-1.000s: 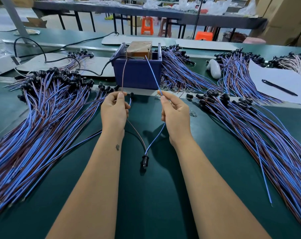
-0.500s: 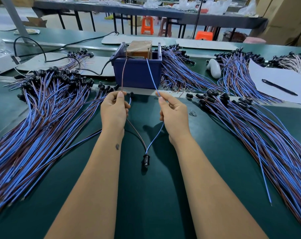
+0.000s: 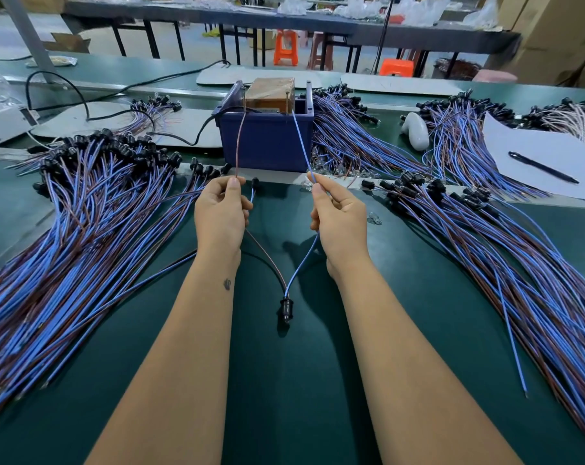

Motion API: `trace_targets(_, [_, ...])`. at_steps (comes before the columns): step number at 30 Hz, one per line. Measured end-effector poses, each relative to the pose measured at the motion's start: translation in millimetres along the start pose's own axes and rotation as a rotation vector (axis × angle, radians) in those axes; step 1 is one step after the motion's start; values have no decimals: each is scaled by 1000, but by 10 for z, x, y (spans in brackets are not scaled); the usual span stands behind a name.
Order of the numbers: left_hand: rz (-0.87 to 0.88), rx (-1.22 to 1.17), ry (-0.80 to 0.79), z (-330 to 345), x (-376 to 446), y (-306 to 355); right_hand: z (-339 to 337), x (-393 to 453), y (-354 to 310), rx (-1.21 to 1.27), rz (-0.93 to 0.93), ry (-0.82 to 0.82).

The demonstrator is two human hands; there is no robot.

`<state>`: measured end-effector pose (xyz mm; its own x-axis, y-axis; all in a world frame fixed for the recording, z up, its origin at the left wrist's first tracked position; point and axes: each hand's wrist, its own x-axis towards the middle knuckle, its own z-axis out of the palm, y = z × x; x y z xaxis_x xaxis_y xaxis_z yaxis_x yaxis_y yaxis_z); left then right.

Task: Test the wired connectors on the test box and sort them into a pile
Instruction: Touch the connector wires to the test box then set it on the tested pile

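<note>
Factory assembly floor: long green counter heaped edge to edge with bundled wire harnesses, a blue test box at its far edge, more worktables, plastic stools, stacked cartons behind.

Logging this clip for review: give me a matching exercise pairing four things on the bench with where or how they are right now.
Things:
1. left hand
2. right hand
3. black connector
4. pen

States:
A. lies on a white sheet
B. pinches the blue wire
C. hangs between the forearms where both wires join
D. pinches the brown wire

Pairs: 1-D, 2-B, 3-C, 4-A. Both wires run up to the test box.
</note>
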<state>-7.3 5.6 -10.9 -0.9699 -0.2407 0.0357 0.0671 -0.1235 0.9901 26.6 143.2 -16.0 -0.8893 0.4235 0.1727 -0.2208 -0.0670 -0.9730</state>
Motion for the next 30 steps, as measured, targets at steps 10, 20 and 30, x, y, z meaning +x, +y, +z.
trace_targets(10, [21, 1, 22, 21, 20, -20, 49, -30, -21, -66, -14, -60])
trace_targets(20, [28, -27, 58, 8, 11, -26, 50, -45, -46, -84, -3, -55])
trace_targets(30, [29, -4, 41, -3, 32, -39, 38, -43, -34, -79, -9, -53])
